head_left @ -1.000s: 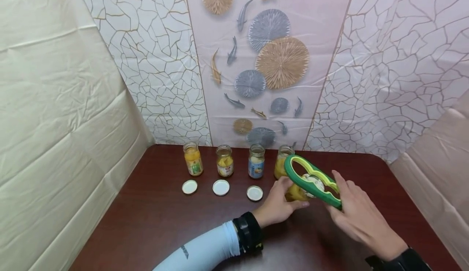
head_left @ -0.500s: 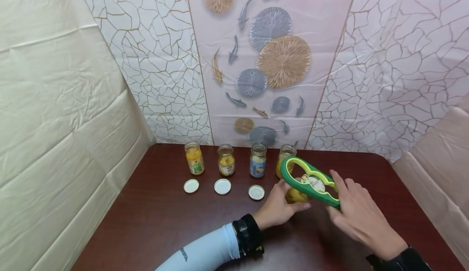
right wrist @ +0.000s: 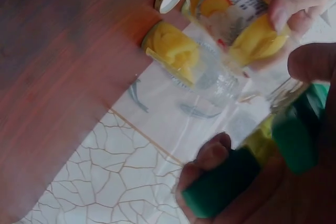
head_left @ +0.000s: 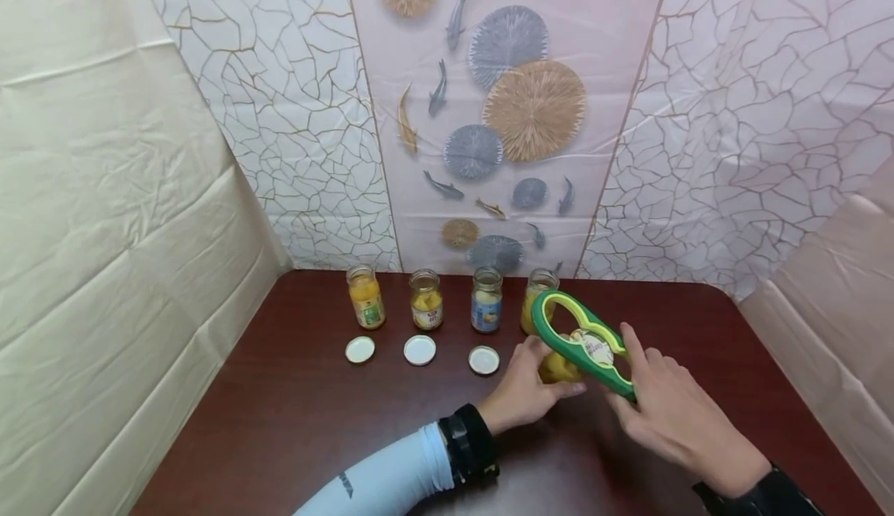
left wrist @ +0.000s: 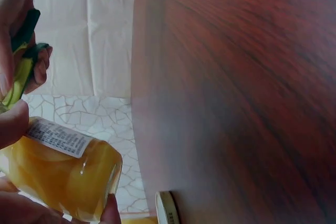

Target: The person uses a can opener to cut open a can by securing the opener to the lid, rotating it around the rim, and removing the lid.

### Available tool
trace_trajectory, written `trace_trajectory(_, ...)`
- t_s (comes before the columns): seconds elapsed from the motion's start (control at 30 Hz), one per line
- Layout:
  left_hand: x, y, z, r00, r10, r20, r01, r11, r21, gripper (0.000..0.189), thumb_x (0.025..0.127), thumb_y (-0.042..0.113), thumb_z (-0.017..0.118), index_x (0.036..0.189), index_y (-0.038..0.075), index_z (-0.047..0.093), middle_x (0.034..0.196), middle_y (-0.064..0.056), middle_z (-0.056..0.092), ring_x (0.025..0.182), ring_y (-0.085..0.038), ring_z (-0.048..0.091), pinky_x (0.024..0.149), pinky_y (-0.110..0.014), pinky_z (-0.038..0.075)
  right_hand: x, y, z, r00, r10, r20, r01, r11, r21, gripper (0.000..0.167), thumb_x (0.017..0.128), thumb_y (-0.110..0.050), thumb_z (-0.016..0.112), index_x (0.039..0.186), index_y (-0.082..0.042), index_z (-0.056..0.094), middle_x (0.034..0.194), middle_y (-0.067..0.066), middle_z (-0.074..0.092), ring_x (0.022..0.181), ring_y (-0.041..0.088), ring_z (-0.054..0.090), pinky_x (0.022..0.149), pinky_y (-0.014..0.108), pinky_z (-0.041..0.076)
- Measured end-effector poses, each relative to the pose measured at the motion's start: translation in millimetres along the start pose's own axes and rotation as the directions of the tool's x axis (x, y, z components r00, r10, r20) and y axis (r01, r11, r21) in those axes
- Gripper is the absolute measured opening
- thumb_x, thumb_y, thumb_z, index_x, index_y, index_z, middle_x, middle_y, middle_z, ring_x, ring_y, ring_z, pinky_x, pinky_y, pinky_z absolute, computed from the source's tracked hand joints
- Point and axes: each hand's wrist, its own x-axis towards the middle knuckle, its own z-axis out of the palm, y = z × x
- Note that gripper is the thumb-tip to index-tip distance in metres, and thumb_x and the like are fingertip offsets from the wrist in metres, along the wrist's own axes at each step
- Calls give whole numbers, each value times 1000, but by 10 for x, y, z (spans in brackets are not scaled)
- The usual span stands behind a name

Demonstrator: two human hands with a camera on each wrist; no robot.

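Observation:
In the head view my left hand (head_left: 525,392) grips a glass jar of yellow fruit (head_left: 556,368), tilted and held above the table, its lid (head_left: 595,348) toward the right. My right hand (head_left: 673,411) holds a green jar opener (head_left: 552,337) by its handle end; the lid sits within the opener's notched yellow-green inner edge. The left wrist view shows the jar (left wrist: 63,174) with fingers and thumb around it and a printed label on its side. In the right wrist view, fingers wrap the opener's green handles (right wrist: 220,184), and the jar's fruit label (right wrist: 231,9) shows above.
Lidless jars stand in a row at the back: an orange-filled one (head_left: 366,300), one with yellow fruit (head_left: 427,303), a blue-labelled one (head_left: 486,303) and another (head_left: 532,310) partly behind the opener. Three lids (head_left: 420,350) lie before them on the dark table (head_left: 279,423). Curtains enclose the table.
The opener and my right hand have shifted slightly left together with the lid. My left hand keeps its hold on the jar. The view has tilted a little.

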Motion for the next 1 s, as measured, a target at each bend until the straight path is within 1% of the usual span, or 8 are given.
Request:
trace_trajectory(0.1,-12,-10,-2,1000,6,-9,-5,999,39,51,95,40,83,142,36,65,144,3,57,136,-15,45,111,-37,42,-8,-26,-12,999,-1,35,0,1000,9,104,99,-58,67,165,8,21,100,15,65,85,26,62,70,45,51)
trace_trajectory(0.23,-26,-31,4,1000,14,-17,-13,996,84,52,96,40,82,144,35,64,143,2,58,135,-15,46,110,-35,43,-14,-58,-28,998,-1,68,-1,1000,22,106,100,-67,61,167,5,18,105,21,67,85,26,64,69,43,52)
trace_trajectory(0.37,-42,-48,8,1000,3,-29,0,993,117,55,97,44,79,147,33,62,143,0,55,127,-13,45,104,-31,43,-6,-91,-43,995,1,95,-5,999,42,106,102,-68,57,168,3,14,107,22,68,86,25,65,68,41,52)
trace_trajectory(0.43,-53,-52,4,999,-2,-39,7,992,127,55,97,46,78,147,31,61,144,0,54,123,-12,44,101,-29,44,2,-106,-48,994,3,106,-9,999,54,105,103,-67,55,169,3,13,110,24,68,88,26,67,69,41,52)
trace_trajectory(0.63,-85,-74,-17,997,23,-70,-12,988,151,53,98,45,77,145,27,61,139,-1,54,117,-11,44,96,-26,42,31,-139,-9,985,24,168,-45,992,121,98,109,-64,46,168,6,11,120,28,66,97,27,69,71,40,53)
trace_trajectory(0.73,-96,-102,-29,997,20,-73,-10,990,138,53,98,44,78,144,26,62,136,-1,54,115,-10,44,94,-25,42,47,-143,29,984,30,175,-55,989,139,99,108,-65,46,166,9,14,122,29,66,97,26,68,70,39,53)
trace_trajectory(0.9,-105,-157,-78,999,9,-53,-4,995,99,56,98,45,78,148,29,60,140,-1,54,116,-11,44,96,-27,44,67,-148,75,990,20,142,-41,988,148,97,106,-65,53,161,8,22,119,26,69,94,26,71,69,42,56)
trace_trajectory(1.0,-112,-175,-99,997,40,-59,-31,990,137,55,98,45,78,147,29,60,140,-1,55,118,-12,45,97,-27,44,66,-161,89,989,24,145,-45,988,149,99,105,-66,52,163,7,21,123,28,68,97,29,71,71,45,58)
